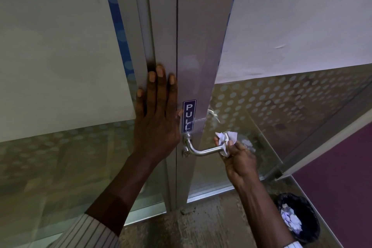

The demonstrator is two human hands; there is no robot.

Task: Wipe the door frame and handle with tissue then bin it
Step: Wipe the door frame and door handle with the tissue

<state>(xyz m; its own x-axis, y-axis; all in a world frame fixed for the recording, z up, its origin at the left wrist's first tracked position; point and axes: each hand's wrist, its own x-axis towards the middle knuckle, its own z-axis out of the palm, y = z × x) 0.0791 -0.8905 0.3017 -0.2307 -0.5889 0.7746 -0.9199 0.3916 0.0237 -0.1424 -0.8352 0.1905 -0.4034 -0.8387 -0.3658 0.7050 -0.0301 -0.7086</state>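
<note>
item: brushed silver aluminium door frame [163, 46], upright, centre of view; top cut off by the picture edge, a dark seam running down it.
item: curved steel lever door handle [203, 151], mounted low on the frame below a dark blue "pull" sticker [189, 116]; its outer end hidden under tissue.
item: crumpled white tissue [225, 141], wrapped over the tip of the handle, partly covered by the hand holding it.
item: right hand [239, 159], fingers [231, 144] pinched together on the tissue at the handle's end; fingertips mostly hidden by the paper.
item: left hand [157, 115], flat against the frame just left of the sticker, fingers spread and straight, gripping nothing; a striped sleeve [88, 233] cut off at the bottom edge.
item: black bag-lined waste bin [302, 203] on the floor, lower right, well apart from the handle, holding pale crumpled paper [290, 220]; its near side is hidden behind the right forearm.
item: frosted dotted glass panels [281, 102] either side; what lies behind them is too blurred to tell.
</note>
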